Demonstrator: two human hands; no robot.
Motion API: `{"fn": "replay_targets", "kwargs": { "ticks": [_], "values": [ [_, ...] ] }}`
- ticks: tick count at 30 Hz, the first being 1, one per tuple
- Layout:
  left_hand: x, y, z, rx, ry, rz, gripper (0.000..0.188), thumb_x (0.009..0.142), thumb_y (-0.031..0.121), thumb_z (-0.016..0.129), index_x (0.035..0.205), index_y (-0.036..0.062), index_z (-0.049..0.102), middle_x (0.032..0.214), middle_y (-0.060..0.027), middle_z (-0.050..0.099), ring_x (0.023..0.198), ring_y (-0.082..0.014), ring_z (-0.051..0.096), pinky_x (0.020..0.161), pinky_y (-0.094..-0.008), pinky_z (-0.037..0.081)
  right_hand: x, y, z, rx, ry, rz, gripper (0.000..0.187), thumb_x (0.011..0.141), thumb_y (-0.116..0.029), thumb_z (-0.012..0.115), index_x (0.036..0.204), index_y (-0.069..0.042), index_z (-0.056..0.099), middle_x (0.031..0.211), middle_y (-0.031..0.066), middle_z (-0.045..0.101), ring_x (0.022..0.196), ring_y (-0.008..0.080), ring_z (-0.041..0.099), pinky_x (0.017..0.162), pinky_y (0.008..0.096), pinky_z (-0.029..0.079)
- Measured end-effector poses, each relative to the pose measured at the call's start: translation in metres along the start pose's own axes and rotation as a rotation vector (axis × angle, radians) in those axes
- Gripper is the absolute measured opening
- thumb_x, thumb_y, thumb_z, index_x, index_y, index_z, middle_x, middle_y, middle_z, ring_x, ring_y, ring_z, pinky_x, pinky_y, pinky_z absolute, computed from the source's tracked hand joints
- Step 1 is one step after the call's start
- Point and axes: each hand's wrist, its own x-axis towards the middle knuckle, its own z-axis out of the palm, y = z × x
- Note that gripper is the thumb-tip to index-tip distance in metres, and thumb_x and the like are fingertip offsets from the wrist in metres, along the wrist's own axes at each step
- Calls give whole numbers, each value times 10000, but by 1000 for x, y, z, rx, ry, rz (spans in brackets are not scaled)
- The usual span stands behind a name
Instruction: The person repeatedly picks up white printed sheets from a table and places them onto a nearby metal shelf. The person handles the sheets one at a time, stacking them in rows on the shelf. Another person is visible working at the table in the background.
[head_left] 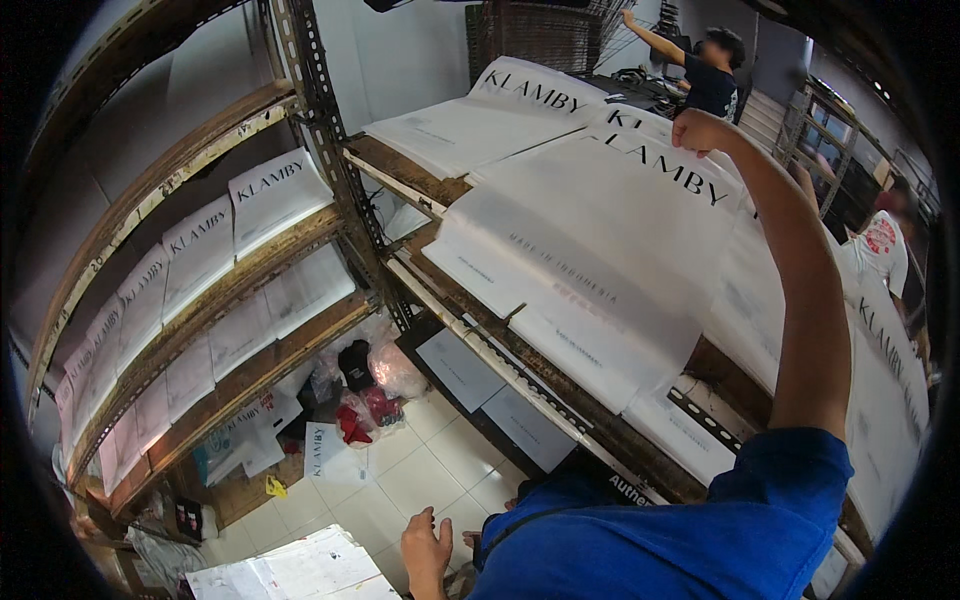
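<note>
My right arm reaches far across the sloping shelf. My right hand is closed on the top edge of a white printed sheet, perhaps a flat plastic bag. That sheet lies over others like it, its top edge out of line with the lettering behind. Low in the view, my left hand hangs beside my body with loosely bent fingers and nothing visible in it. It is nearest to a stack of white boards or papers.
More white printed sheets cover the shelf around. A metal rack at left holds similar sheets. Bagged items lie on the tiled floor. A person in dark clothing and another in white are beyond.
</note>
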Motion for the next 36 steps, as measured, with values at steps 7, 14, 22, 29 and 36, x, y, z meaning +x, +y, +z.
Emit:
{"fn": "replay_targets", "kwargs": {
  "ticks": [7,14,22,29,36],
  "values": [
    [0,8,8,-23,8,-30,326,785,188,671,1034,-16,620,862,-168,645,756,-315,635,691,-421,492,98,113,-15,-735,361,-522,79,725,-71,566,720,-19,625,629,104,589,515,190,580,486,359,484],
    [-7,4,1,23,51,-85,313,787,177,663,1025,-22,621,848,-173,638,753,-326,624,702,-430,487,109,106,8,-673,401,-354,122,724,-134,598,699,-23,642,691,166,634,671,276,635,632,404,505],
    [-23,3,2,87,93,-82,338,811,246,642,1053,13,608,887,-173,633,828,-343,615,728,-434,480,136,98,-3,-628,413,-458,140,761,-107,534,823,-8,612,855,156,603,808,291,558,751,366,456],
    [-44,16,-5,24,47,-182,286,836,249,612,1019,28,598,936,-154,618,904,-321,616,818,-419,478,90,-110,-51,-453,202,-744,237,820,-104,514,998,12,618,965,161,639,897,290,588,826,373,461],
    [-85,14,-13,20,147,-198,289,841,256,612,1036,45,589,932,-137,612,873,-310,626,828,-409,477,-154,-359,42,-408,362,-1428,161,810,7,496,948,26,576,942,195,597,882,357,591,789,418,459]
  ]
}}
